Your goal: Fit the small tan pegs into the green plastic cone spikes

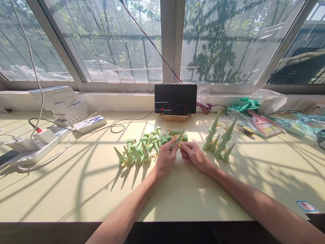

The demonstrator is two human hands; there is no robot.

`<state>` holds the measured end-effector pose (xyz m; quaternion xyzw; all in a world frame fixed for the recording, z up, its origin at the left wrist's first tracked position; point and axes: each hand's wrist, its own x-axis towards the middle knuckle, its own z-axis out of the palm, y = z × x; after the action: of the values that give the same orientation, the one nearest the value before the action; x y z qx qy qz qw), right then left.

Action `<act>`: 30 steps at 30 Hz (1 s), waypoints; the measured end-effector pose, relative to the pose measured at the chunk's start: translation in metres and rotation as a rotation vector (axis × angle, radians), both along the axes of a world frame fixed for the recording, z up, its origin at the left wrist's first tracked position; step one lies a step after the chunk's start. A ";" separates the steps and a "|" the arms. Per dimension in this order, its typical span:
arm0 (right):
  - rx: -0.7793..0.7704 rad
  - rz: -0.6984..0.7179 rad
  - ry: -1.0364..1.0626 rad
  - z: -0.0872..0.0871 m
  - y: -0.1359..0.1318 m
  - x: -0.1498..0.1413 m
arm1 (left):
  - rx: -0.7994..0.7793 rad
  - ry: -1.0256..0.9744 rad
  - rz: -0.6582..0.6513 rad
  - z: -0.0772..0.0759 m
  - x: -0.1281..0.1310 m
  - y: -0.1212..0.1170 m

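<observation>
My left hand (166, 155) is closed around a green cone-shaped piece (180, 135), its tip pointing up and to the right. My right hand (193, 155) meets it from the right, fingers pinched at a small yellowish piece (180, 145) near the cone. To the left, several green cones (137, 156) stand upright in a row. Behind my hands lies a pile of green pieces (154, 138) mixed with small yellowish bits. On the right, tall stacks of green pieces (220, 149) stand upright beside shorter cones (228, 154).
A black tablet (175, 93) leans at the back, with a phone (175, 109) before it. White boxes (68, 101) and a power strip (40, 145) with cables occupy the left. Plastic bags (266, 123) and a yellow-black tool (247, 131) lie at the right. A sticker (306, 206) marks the front right.
</observation>
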<state>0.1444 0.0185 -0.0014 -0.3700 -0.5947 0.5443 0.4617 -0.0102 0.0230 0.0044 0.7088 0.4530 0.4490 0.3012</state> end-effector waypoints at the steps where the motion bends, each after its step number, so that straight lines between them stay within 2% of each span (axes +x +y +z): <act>1: 0.008 -0.009 -0.017 -0.001 0.000 0.000 | -0.004 0.000 0.000 0.000 0.000 0.000; 10: 0.246 -0.149 -0.277 -0.001 0.000 0.003 | 0.013 0.005 -0.024 0.002 -0.002 0.000; 14: 0.239 -0.142 -0.283 -0.002 0.001 0.002 | 0.025 0.015 -0.015 0.001 -0.002 0.000; 21: 0.069 -0.042 -0.128 0.001 0.000 0.001 | 0.040 0.028 0.025 -0.002 -0.002 0.000; 24: 0.100 -0.057 -0.152 0.001 -0.001 0.002 | 0.029 0.024 0.017 -0.001 -0.003 0.000; 30: 0.263 -0.162 -0.312 -0.004 0.000 0.002 | 0.001 0.015 0.009 0.001 -0.003 -0.001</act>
<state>0.1466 0.0187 -0.0049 -0.4326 -0.6932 0.3594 0.4507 -0.0135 0.0224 0.0057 0.7102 0.4583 0.4454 0.2953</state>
